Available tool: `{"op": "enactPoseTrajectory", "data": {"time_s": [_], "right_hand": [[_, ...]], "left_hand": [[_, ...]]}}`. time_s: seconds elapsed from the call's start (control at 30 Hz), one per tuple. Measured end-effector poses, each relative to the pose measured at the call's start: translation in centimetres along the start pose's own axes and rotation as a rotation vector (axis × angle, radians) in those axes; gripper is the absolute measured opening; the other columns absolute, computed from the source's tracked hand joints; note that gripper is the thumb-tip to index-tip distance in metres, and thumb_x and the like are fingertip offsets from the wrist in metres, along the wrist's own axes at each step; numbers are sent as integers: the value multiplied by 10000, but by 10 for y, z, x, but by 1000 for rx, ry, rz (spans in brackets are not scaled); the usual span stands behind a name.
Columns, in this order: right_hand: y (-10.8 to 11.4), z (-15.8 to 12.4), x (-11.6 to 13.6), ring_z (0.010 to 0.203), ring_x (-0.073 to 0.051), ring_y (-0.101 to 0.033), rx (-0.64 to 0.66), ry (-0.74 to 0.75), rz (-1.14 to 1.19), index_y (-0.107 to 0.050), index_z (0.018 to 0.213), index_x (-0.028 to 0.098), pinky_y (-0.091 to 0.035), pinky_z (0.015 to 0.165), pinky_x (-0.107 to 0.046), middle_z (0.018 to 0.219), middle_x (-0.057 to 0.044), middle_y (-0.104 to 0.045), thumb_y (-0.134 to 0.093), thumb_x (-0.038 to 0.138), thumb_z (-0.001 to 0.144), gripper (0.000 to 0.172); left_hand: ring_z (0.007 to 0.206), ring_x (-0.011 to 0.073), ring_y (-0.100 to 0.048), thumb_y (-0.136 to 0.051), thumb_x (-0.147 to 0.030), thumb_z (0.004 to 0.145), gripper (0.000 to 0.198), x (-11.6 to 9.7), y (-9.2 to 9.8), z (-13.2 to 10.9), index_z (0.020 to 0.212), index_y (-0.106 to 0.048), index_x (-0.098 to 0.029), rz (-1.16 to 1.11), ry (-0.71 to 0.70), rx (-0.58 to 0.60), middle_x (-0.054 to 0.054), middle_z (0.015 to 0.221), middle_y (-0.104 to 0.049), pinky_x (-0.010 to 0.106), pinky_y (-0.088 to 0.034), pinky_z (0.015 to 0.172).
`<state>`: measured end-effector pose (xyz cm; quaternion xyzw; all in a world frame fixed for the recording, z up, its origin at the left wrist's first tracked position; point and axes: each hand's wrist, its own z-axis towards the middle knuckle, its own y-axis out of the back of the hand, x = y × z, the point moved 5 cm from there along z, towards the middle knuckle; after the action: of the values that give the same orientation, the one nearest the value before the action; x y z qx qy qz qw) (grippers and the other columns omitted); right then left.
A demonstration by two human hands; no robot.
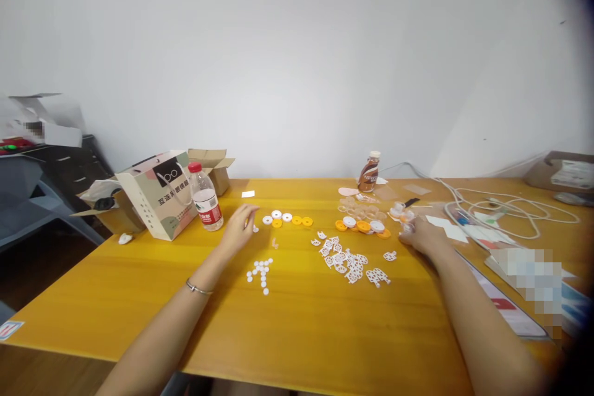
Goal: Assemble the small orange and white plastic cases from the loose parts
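Observation:
My left hand [239, 227] rests on the yellow table [139, 297], fingers curled toward a small white piece, just left of a row of white and orange discs [286, 219]. A silver bangle sits on that wrist. My right hand [420, 235] lies at the right, fingers closed around a small orange-and-white part I cannot make out. Beside it lies a cluster of orange and white discs [364, 225]. Between my hands are small white round pieces [260, 272] and white cut-out pieces [350, 260].
A water bottle [205, 197] with a red cap stands next to a paper gift bag [158, 195] and cardboard boxes at the left. A brown drink bottle [369, 171] stands at the back. White cables [505, 207], papers and a box lie at the right.

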<state>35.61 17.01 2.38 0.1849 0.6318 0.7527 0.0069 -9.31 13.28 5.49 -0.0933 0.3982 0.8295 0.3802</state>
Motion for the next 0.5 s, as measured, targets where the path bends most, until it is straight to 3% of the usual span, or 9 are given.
{"op": "enactPoseTrajectory", "data": {"time_s": [0.1,0.27,0.33,0.43,0.5], "right_hand": [[-4,2,-7,855,-284,-558,22,-86,-15,-469,977,91,-361,608,-300,915,-211,-573,-539,256,649,374],[-8,4,-13,954,-319,-508,-20,-160,-19,-328,1122,-10,-382,654,-320,1038,-291,-489,-497,238,685,530],[-7,1,-12,979,-332,-487,-67,-161,-20,-276,1148,-39,-382,680,-328,1095,-319,-423,-511,277,681,610],[3,-5,-6,971,-350,-473,-244,-157,-7,-258,1155,-25,-379,705,-348,1114,-301,-386,-544,395,654,713],[11,-10,-1,967,-347,-464,-378,-139,11,-291,1130,9,-376,705,-359,1097,-277,-391,-528,455,661,689]], "left_hand": [[894,185,-532,-392,-255,816,242,32,14,6,979,-554,-178,152,54,26,68,926,-583,311,-402,811],[741,167,-573,-481,-373,744,267,61,7,-2,875,-592,-168,250,115,565,49,829,-629,249,-424,667],[662,150,-573,-527,-399,699,273,64,2,-9,845,-590,-178,286,194,712,29,776,-638,214,-404,572],[611,138,-565,-560,-344,666,203,63,-2,-14,799,-583,-193,344,241,774,7,715,-636,193,-357,497],[610,134,-564,-537,-289,684,141,60,-2,-14,782,-578,-198,357,233,764,3,702,-631,192,-338,486]]}}
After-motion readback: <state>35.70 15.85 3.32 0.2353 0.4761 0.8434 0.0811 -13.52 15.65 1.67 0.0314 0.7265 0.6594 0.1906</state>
